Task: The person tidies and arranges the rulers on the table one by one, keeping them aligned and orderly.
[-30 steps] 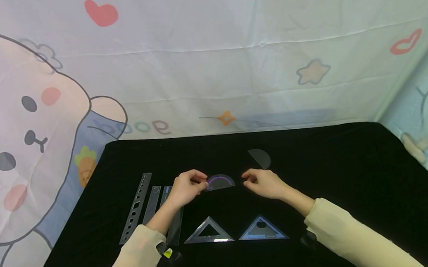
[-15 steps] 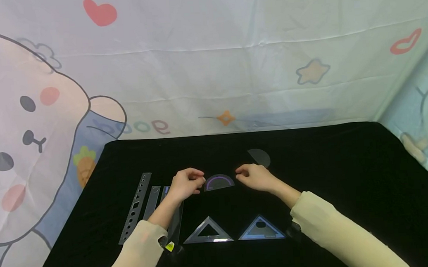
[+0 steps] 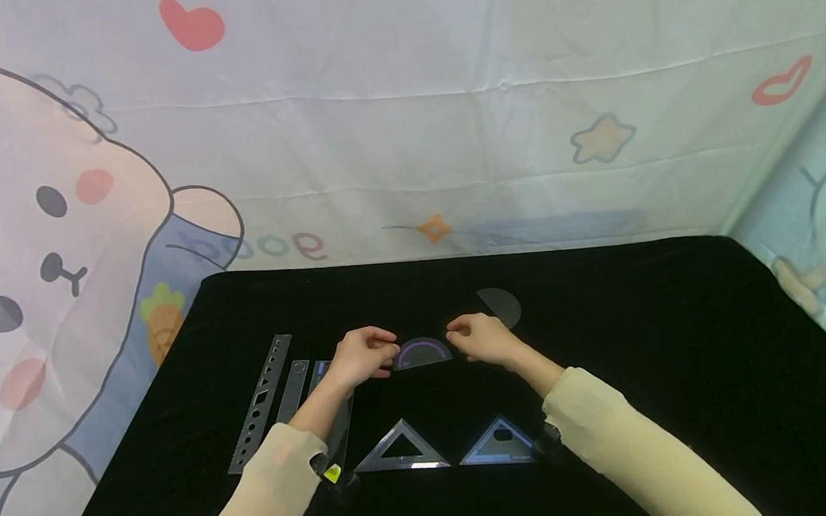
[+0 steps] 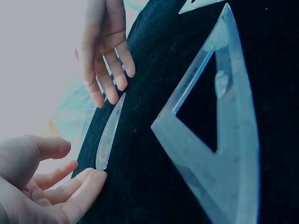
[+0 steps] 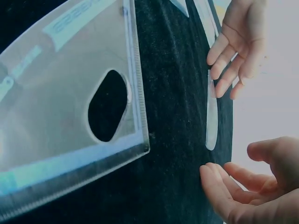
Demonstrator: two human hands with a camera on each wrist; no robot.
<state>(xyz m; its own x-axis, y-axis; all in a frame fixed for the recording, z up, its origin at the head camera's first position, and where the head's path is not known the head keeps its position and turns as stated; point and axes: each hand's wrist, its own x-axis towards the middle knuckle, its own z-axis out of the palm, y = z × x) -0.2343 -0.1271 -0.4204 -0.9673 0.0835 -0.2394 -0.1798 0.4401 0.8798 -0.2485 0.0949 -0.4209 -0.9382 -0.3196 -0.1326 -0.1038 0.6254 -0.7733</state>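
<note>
A clear protractor (image 3: pixel 423 356) with a purple arc lies flat on the black cloth between the two hands. My left hand (image 3: pixel 365 357) is at its left end; in the left wrist view the relaxed fingertips (image 4: pixel 99 176) appear to touch the protractor's corner, and the thumb is held apart. Off the right end, my right hand (image 3: pixel 485 339) has loosely bent fingers and holds nothing. The right wrist view shows a small gap between its fingertips (image 5: pixel 205 171) and the protractor (image 5: pixel 212 119).
Behind the right hand lies a second, plain protractor (image 3: pixel 504 306). Nearer the front are a clear set square (image 3: pixel 378 457) and a blue-edged set square (image 3: pixel 518 446). A stencil ruler (image 3: pixel 261 404) and two other rulers lie at left, partly under the left arm. A printed curtain (image 3: pixel 404 131) hangs behind.
My right hand has moved left, closer to the protractor's right end. The left hand has barely shifted, staying by the left end. The protractor and the other tools lie where they were.
</note>
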